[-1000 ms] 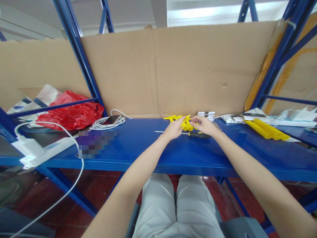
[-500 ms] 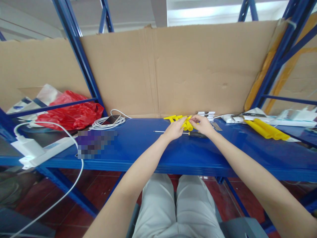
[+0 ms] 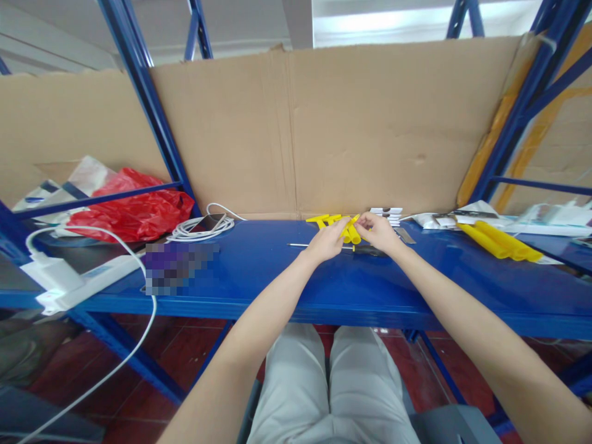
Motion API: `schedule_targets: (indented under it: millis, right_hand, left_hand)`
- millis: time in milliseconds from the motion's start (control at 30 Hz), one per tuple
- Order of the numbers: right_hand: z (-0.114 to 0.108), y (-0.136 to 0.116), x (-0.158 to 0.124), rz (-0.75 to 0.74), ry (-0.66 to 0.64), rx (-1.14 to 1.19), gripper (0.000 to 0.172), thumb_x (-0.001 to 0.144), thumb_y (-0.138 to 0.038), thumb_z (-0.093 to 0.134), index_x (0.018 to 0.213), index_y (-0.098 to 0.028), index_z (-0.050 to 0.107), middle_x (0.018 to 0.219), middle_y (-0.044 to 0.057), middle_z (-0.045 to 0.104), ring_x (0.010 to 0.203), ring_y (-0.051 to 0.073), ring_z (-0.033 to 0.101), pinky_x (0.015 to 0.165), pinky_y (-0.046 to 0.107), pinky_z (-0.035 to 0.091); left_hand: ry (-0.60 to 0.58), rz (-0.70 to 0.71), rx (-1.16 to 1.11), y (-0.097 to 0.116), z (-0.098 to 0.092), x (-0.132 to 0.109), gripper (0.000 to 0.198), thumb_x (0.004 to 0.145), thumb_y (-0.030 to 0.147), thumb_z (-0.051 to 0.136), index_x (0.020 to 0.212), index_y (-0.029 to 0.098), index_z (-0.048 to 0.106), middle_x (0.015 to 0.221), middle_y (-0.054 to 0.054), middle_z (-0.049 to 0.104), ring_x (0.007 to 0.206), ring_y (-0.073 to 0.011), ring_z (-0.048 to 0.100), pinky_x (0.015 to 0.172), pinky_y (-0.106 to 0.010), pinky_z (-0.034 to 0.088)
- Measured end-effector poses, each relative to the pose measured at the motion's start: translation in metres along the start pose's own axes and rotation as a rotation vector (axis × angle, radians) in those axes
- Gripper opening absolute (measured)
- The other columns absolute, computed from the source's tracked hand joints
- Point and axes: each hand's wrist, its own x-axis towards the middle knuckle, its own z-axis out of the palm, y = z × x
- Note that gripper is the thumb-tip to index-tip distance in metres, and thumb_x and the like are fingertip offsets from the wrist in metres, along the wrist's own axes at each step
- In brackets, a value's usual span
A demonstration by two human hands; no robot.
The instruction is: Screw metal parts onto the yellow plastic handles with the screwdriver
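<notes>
Both my hands meet over the far middle of the blue shelf (image 3: pixel 287 283). My left hand (image 3: pixel 327 239) and my right hand (image 3: pixel 379 231) are closed on a small cluster of yellow plastic pieces (image 3: pixel 350 230) held between them just above the shelf. More yellow pieces (image 3: pixel 324 219) lie right behind my left hand. A screwdriver (image 3: pixel 319 246) with a thin metal shaft and dark handle lies on the shelf under my hands.
A cardboard sheet (image 3: pixel 351 129) backs the shelf. Long yellow tubes (image 3: pixel 502 240) and plastic bags lie at the right. A white coiled cable with a phone (image 3: pixel 203 226), a red bag (image 3: pixel 132 206) and a white power strip (image 3: pixel 69 280) are at the left. Small white parts (image 3: pixel 386 213) sit behind my right hand.
Both hands have edged slightly away from me and upward with the yellow pieces; otherwise nothing has moved.
</notes>
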Motion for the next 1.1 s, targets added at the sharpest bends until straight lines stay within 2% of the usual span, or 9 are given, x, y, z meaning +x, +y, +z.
schedule_targets:
  millis: [267, 367, 467, 567, 700, 800, 933, 1100]
  right_hand:
    - [-0.003, -0.003, -0.001, 0.001, 0.013, -0.009, 0.019, 0.075, -0.039, 0.064, 0.07, -0.023, 0.054, 0.064, 0.001, 0.062, 0.061, 0.016, 0.058, 0.064, 0.03, 0.052]
    - [-0.003, -0.005, -0.002, -0.004, 0.007, -0.027, 0.014, 0.074, -0.035, 0.061, 0.07, -0.023, 0.054, 0.064, 0.002, 0.063, 0.061, 0.016, 0.058, 0.064, 0.03, 0.052]
    - [-0.004, -0.002, -0.001, -0.013, 0.004, -0.079, 0.01, 0.074, -0.032, 0.06, 0.072, -0.023, 0.056, 0.066, 0.002, 0.064, 0.061, 0.016, 0.059, 0.065, 0.03, 0.052]
    - [-0.014, 0.01, 0.001, 0.029, 0.031, -0.173, 0.008, 0.075, -0.029, 0.061, 0.073, -0.022, 0.059, 0.068, 0.004, 0.066, 0.063, 0.017, 0.06, 0.068, 0.031, 0.053]
    - [-0.04, 0.039, 0.001, 0.209, 0.083, -0.339, 0.006, 0.074, -0.024, 0.06, 0.07, -0.021, 0.061, 0.068, 0.005, 0.068, 0.069, 0.02, 0.065, 0.071, 0.031, 0.053]
    - [-0.061, 0.061, -0.003, 0.345, -0.005, -0.468, 0.01, 0.072, -0.02, 0.062, 0.062, -0.021, 0.061, 0.064, 0.005, 0.068, 0.07, 0.021, 0.067, 0.069, 0.029, 0.052]
    - [-0.073, 0.081, -0.009, 0.474, -0.097, -0.604, 0.019, 0.071, -0.014, 0.064, 0.054, -0.021, 0.059, 0.062, 0.006, 0.069, 0.069, 0.022, 0.068, 0.065, 0.028, 0.051]
    - [-0.072, 0.087, -0.011, 0.49, -0.143, -0.65, 0.022, 0.074, -0.014, 0.064, 0.053, -0.021, 0.06, 0.063, 0.006, 0.07, 0.066, 0.022, 0.068, 0.063, 0.027, 0.051]
  left_hand:
    - [-0.003, 0.027, -0.005, 0.002, -0.002, -0.003, 0.064, 0.086, 0.005, 0.049, 0.148, 0.019, 0.048, 0.149, -0.015, 0.059, 0.139, -0.0255, 0.056, 0.117, -0.047, 0.043]
    - [-0.008, 0.005, -0.003, 0.003, -0.002, -0.002, 0.062, 0.086, 0.005, 0.05, 0.147, 0.016, 0.049, 0.149, -0.017, 0.058, 0.139, -0.0262, 0.056, 0.117, -0.046, 0.043]
    - [0.04, -0.043, -0.029, 0.002, -0.003, -0.001, 0.062, 0.085, 0.005, 0.054, 0.146, 0.017, 0.05, 0.145, -0.017, 0.062, 0.135, -0.027, 0.059, 0.117, -0.045, 0.043]
    - [0.128, -0.145, -0.074, -0.004, -0.005, 0.0, 0.062, 0.084, 0.005, 0.059, 0.144, 0.021, 0.053, 0.138, -0.013, 0.068, 0.13, -0.0267, 0.063, 0.113, -0.043, 0.047]
    - [0.245, -0.306, -0.185, -0.016, -0.007, 0.002, 0.057, 0.083, 0.007, 0.062, 0.137, 0.022, 0.055, 0.134, -0.011, 0.07, 0.131, -0.0266, 0.063, 0.109, -0.042, 0.05]
    - [0.319, -0.391, -0.286, -0.024, -0.005, 0.004, 0.055, 0.082, 0.007, 0.062, 0.135, 0.02, 0.055, 0.134, -0.013, 0.069, 0.129, -0.0269, 0.064, 0.106, -0.044, 0.053]
    - [0.357, -0.425, -0.338, -0.029, -0.003, 0.004, 0.052, 0.081, 0.009, 0.067, 0.131, 0.021, 0.058, 0.133, -0.013, 0.07, 0.12, -0.0265, 0.069, 0.105, -0.045, 0.054]
    - [0.362, -0.421, -0.333, -0.028, -0.003, 0.003, 0.05, 0.079, 0.012, 0.073, 0.126, 0.021, 0.06, 0.13, -0.013, 0.071, 0.116, -0.0273, 0.071, 0.105, -0.045, 0.054]
